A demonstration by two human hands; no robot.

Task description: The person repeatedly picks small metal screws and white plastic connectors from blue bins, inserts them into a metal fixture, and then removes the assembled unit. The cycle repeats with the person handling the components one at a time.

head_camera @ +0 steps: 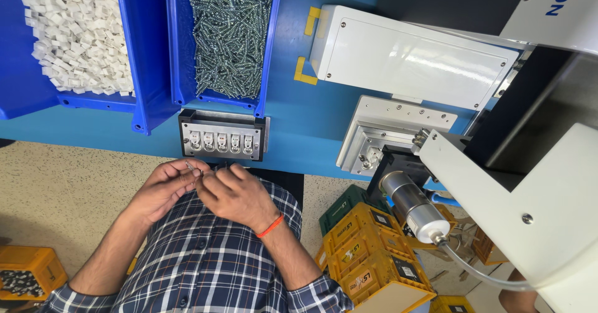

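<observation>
Count on inspection, head view:

- Blue bins: 2. One w/ white plastic blocks (75, 33), too many to count; one w/ silver screws (229, 36), likewise uncountable.
- Metal fixture (222, 136) at bench edge: 1, w/ 5 slots in a row, each holding a white part.
- Hands: 2, left hand (163, 188) & right hand (235, 194). Orange wristband (270, 226): 1, on right wrist.
- Loose screws (192, 167) at left fingertips: approx. 2, exact no. unclear.
- White machine housings: 3 visible.
- Silver cylinder (412, 208) w/ hose: 1.
- Yellow crates (367, 260) on floor: at least 4, stacked, some cut off.
- Orange box (28, 269) w/ dark parts, lower left: 1.
</observation>
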